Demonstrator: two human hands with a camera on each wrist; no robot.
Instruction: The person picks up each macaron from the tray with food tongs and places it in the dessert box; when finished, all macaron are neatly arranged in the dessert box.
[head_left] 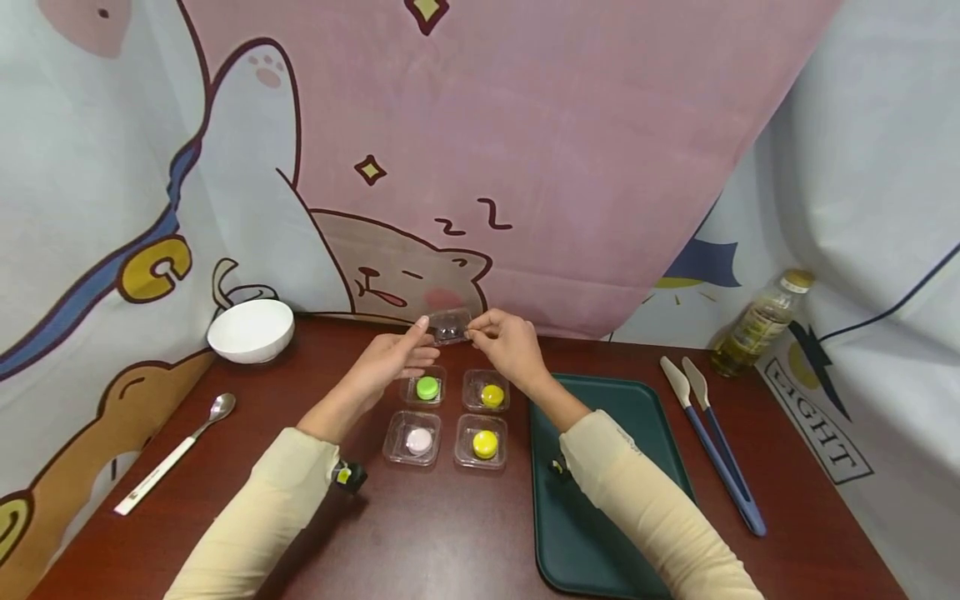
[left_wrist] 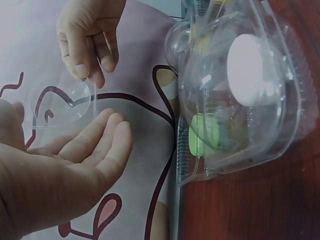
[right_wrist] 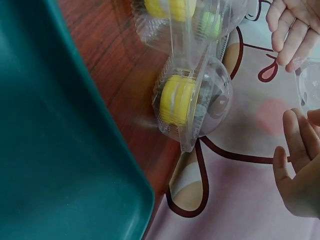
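In the head view my right hand (head_left: 508,346) pinches the edge of a clear domed plastic lid (head_left: 450,326) between thumb and fingertips, raised near the back of the table. My left hand (head_left: 390,358) is beside it, palm turned up and fingers fairly straight, thumb right at the lid's left edge. Below the hands sit clear plastic boxes in two rows. The back row has a green macaron (head_left: 427,387) and a yellow macaron (head_left: 492,395); in front are a pale pink macaron (head_left: 418,442) and another yellow one. Domed covers over boxes show in the wrist views.
A dark green tray (head_left: 555,533) lies to the right, under my right forearm. Beyond it are blue-handled tongs (head_left: 716,446) and an oil bottle (head_left: 761,325). On the left stand a white bowl (head_left: 251,332) and a spoon (head_left: 176,454). A printed cloth (head_left: 570,167) hangs behind.
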